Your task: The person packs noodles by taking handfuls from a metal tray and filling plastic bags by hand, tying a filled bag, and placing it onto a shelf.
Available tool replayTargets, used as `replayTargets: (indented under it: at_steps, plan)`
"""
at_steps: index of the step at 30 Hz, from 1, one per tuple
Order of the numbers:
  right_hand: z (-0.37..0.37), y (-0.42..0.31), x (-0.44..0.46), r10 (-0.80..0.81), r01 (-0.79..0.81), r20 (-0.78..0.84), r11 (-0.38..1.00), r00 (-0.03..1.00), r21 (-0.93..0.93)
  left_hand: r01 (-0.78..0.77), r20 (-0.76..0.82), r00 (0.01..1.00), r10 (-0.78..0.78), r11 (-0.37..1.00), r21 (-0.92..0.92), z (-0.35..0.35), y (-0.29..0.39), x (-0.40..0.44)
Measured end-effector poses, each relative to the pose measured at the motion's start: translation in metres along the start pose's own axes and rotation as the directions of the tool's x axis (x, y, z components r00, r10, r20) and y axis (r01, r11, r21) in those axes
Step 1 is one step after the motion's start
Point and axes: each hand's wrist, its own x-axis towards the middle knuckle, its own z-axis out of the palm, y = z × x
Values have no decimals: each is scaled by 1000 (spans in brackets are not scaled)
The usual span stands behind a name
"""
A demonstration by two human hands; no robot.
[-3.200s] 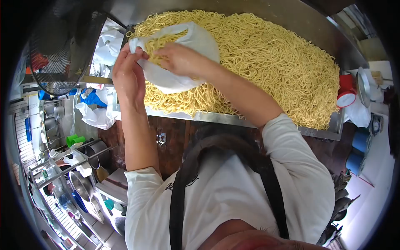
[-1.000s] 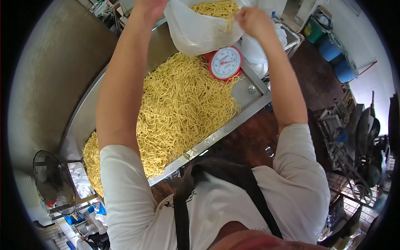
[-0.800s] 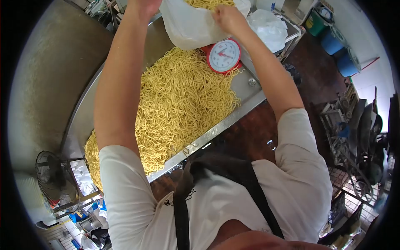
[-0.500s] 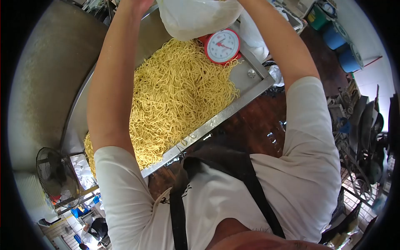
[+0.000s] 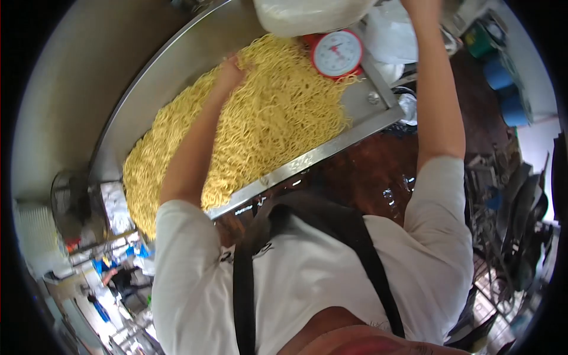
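Note:
My left hand [image 5: 232,72] reaches down onto a big heap of yellow noodles [image 5: 278,112] in a metal tray [image 5: 302,161]. It touches the heap's upper left side, its fingers blurred and partly sunk among the strands. A red dial scale [image 5: 337,53] stands at the tray's right end, with a whitish rounded pan or bag [image 5: 313,15] above it, cut off by the top edge. My right hand [image 5: 423,8] is at the top right, near a white plastic bag [image 5: 390,35]. Most of that hand is out of frame, so its fingers are hidden.
A metal wall [image 5: 77,89] rises behind the tray on the left. A standing fan [image 5: 77,207] is at the lower left. Blue barrels [image 5: 513,109] stand at the upper right, and dark pans [image 5: 520,195] hang or stack along the right. The floor is wet and reddish-brown.
My left hand has come down from the top edge onto the noodles. My right arm has swung to the right, away from the whitish pan or bag. The view has shifted slightly.

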Motion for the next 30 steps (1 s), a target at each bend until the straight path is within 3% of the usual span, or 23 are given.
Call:
replayTargets:
  at_steps: [1,2,3,4,5,8,9,11,12,13,15,18,20,21,22,23,25,27,29,30]
  plan:
    - [-21,-22,-20,135,-133,61,991,989,-32,74,156,981,-116,965,253,34,-62,-21]
    - [-36,-44,-45,258,-250,116,965,959,-79,52,304,931,-204,895,442,67,-114,-47]
    - [-44,-69,-67,407,-417,204,909,890,8,28,369,895,-252,856,516,97,-146,-81]
    - [-48,-93,-94,534,-577,304,814,789,68,41,292,923,-250,819,572,108,-128,-118]
    - [-44,-109,-126,503,-590,385,793,774,150,151,171,951,-257,870,470,129,-130,-133]
    - [-27,-173,-195,461,-775,690,587,558,234,188,244,933,-262,939,288,131,-136,-128]
    - [-19,-192,-220,385,-789,755,550,530,274,293,178,933,-314,947,135,115,-117,-124]
    - [-5,-224,-243,245,-779,828,543,505,314,22,74,997,-31,993,115,87,-114,-101]
    - [0,-241,-247,185,-753,845,575,501,320,44,85,995,-52,994,101,63,-81,-101]
    - [11,-257,-250,181,-684,809,652,559,327,63,93,993,-72,994,88,38,-46,-99]
    - [41,-285,-256,149,-525,726,786,672,325,-41,88,996,34,995,86,15,-32,-85]
    - [106,-327,-289,194,-502,666,809,720,307,-87,129,989,71,988,124,-7,-3,-85]
    - [135,-328,-285,288,-672,907,741,308,-8,-63,133,990,50,994,94,-20,-15,-96]
    - [142,-325,-282,324,-685,944,703,66,-194,-57,127,991,52,998,40,-22,-36,-102]
    - [140,-326,-274,322,-731,945,660,63,-176,-58,124,991,59,998,-16,-23,-60,-106]
    - [139,-323,-268,298,-720,954,666,17,-195,-124,15,992,123,973,195,-32,-96,-112]
    - [140,-317,-258,238,-633,963,728,-127,-263,340,-222,938,-267,836,431,-61,-147,-131]
    - [151,-324,-250,192,-450,939,838,-286,-309,539,-504,823,-264,642,544,-70,-218,-161]
    - [158,-340,-247,170,-239,892,927,-420,-289,514,-357,854,-378,714,475,-74,-262,-160]
    - [158,-355,-242,155,-245,936,940,-317,-239,502,-274,864,-421,745,438,-75,-277,-158]
